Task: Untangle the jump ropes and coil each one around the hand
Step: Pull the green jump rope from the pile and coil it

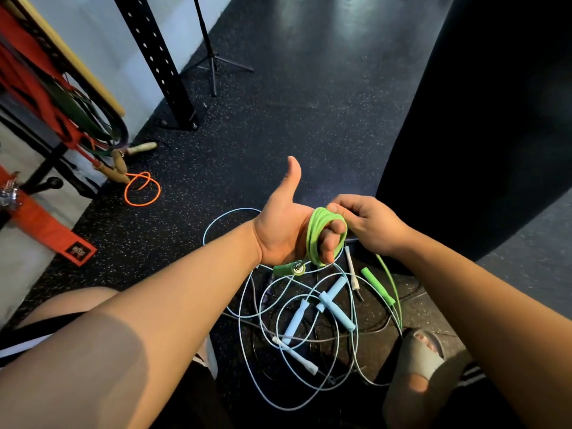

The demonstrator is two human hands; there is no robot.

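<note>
Beside a grey sandal, blue jump ropes lay tangled on the floor. Beyond them, at twelve o'clock, the left hand had the green jump rope coiled round its curled fingers, thumb up; at its three o'clock the right hand pinched that coil.

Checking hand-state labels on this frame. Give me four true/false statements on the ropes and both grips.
1. The green rope is coiled around the left grip's fingers. True.
2. The right grip holds nothing. False: it pinches the green rope beside the coil.
3. The light blue handles lie on the floor. True.
4. The orange rope lies in the pile under the grips. False: it lies apart on the floor, to the left.
</note>
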